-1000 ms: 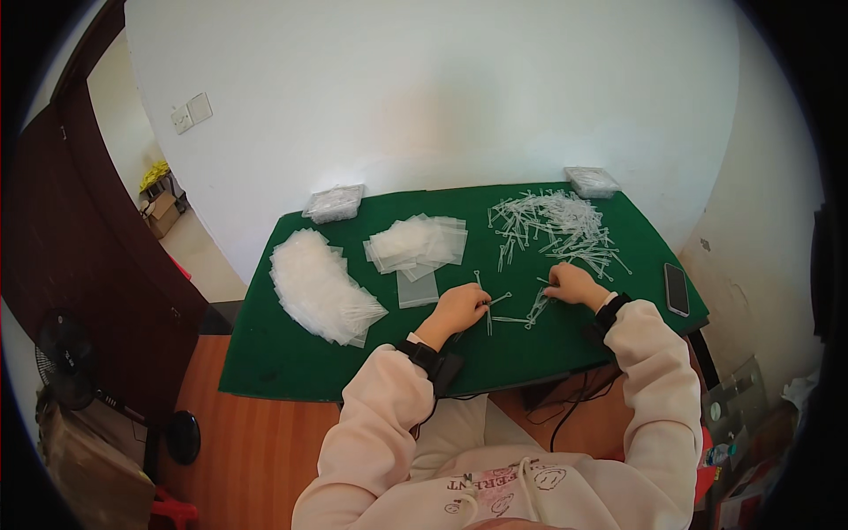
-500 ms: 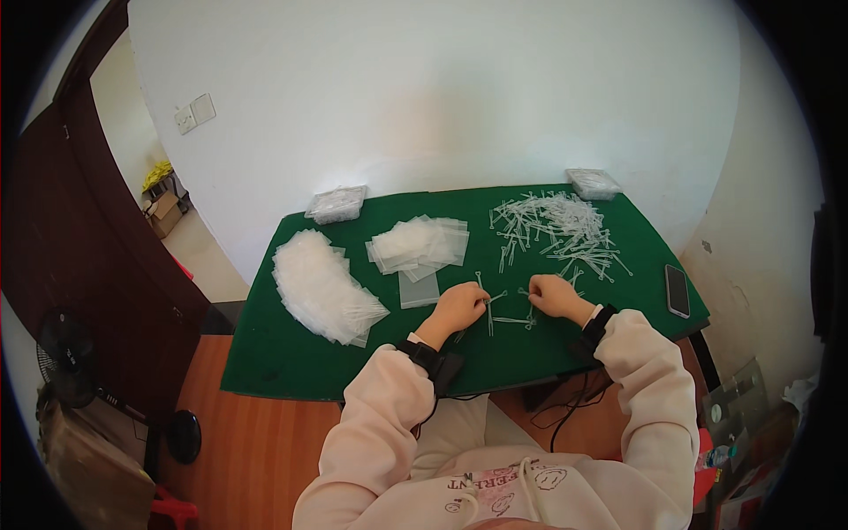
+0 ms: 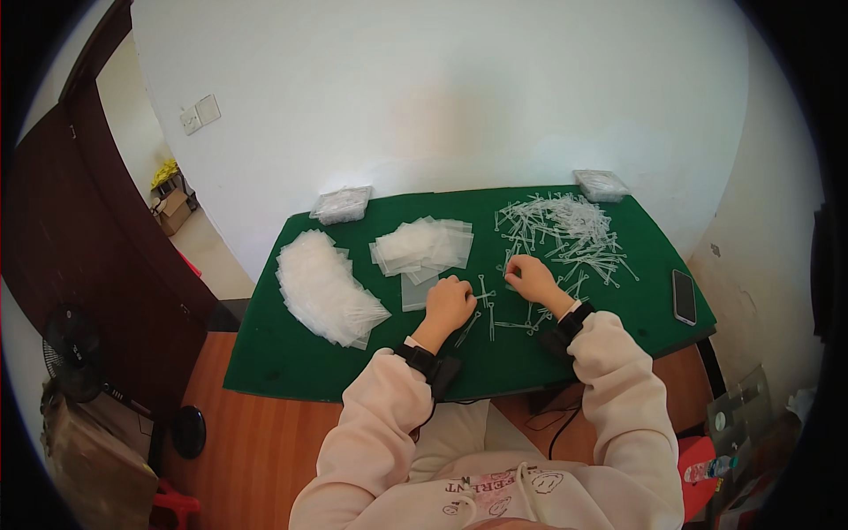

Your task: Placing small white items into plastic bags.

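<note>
My left hand [image 3: 450,305] rests low over the green cloth with its fingers curled. Beside its fingertips lie a few thin clear plastic sticks with ringed ends [image 3: 492,322]; whether one is in its grasp is hidden. My right hand [image 3: 532,279] is closed in a pinch at the near left edge of a loose heap of the same sticks [image 3: 570,225]. What it pinches is too small to make out. Just beyond my left hand lies a single clear flat bag [image 3: 419,293], below a spread of small clear bags [image 3: 415,243].
A fanned pile of filled-looking clear bags [image 3: 322,287] covers the table's left side. Clear packs stand at the back left [image 3: 343,204] and back right [image 3: 601,185]. A phone [image 3: 684,297] lies near the right edge of the green-covered table [image 3: 291,371].
My right hand has moved left and away from me, from the near sticks to the edge of the heap. My left hand has drawn slightly left, uncovering sticks beside it.
</note>
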Motion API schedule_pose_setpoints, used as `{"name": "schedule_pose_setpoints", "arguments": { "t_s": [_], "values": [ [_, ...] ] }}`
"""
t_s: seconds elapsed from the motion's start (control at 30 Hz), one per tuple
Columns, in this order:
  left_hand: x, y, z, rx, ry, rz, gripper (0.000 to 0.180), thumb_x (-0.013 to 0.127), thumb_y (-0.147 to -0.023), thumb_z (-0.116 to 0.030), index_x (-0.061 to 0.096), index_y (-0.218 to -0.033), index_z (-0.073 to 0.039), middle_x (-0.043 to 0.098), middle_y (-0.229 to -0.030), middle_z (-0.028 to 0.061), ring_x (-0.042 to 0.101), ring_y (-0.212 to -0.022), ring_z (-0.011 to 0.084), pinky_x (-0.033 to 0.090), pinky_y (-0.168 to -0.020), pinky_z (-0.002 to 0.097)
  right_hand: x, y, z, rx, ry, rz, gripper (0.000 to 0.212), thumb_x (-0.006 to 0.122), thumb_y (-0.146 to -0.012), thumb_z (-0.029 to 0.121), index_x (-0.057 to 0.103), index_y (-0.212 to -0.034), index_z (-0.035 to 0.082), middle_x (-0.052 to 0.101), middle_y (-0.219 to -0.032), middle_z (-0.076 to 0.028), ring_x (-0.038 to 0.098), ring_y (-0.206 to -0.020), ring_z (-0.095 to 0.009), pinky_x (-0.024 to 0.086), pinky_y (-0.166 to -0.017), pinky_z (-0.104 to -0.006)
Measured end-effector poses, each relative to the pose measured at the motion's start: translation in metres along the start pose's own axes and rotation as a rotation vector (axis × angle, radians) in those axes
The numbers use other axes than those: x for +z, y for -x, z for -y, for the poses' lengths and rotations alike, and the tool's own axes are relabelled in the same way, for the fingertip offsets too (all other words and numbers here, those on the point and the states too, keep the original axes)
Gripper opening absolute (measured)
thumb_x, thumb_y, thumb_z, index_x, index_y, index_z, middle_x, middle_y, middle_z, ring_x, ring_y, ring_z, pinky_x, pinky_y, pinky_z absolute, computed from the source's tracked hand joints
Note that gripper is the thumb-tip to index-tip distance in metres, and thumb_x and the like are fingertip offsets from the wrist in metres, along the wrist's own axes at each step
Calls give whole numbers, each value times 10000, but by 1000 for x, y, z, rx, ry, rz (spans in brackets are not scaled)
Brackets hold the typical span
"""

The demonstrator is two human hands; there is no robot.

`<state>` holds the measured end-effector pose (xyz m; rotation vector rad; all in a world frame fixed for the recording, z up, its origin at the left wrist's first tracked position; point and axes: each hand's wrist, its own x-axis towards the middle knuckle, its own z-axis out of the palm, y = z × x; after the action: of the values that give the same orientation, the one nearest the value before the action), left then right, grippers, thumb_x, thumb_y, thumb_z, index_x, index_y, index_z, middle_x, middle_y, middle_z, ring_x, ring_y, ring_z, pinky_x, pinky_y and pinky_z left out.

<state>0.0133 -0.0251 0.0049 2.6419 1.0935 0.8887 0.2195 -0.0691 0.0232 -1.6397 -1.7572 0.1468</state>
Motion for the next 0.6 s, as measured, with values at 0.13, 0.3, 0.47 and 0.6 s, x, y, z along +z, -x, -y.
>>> {"name": "schedule_pose_setpoints", "arguments": {
  "t_s": [0.13,0.3,0.47,0.6],
  "values": [
    [6,0,-1,211,82,-26,161,624,-732,-191,648,-848,-82,562,-800,83,544,-834,280,452,-698,394,12,2,-7,-3,-359,-83,63,557,-773,80,515,-784,34,573,-691,-65,578,-625,-178,452,-563,-301],
    [12,-2,3,289,146,68,179,661,-721,-177,652,-872,-81,555,-781,82,543,-802,274,448,-687,380,9,6,-8,181,-931,-38,61,469,-823,10,468,-875,42,540,-694,-21,535,-617,-86,421,-543,-231],
    [15,-4,2,228,203,59,171,655,-728,-169,652,-875,-81,549,-763,82,544,-770,269,446,-672,372,11,7,-21,86,-870,24,68,454,-847,30,446,-912,47,530,-689,-20,507,-586,-85,403,-511,-215],
    [10,-3,-2,175,180,87,143,648,-721,-159,647,-844,-86,545,-753,67,549,-779,265,445,-674,371,14,7,-14,16,-786,-16,68,430,-868,49,491,-897,47,533,-698,-23,496,-589,-72,388,-507,-207]
  ]
}}
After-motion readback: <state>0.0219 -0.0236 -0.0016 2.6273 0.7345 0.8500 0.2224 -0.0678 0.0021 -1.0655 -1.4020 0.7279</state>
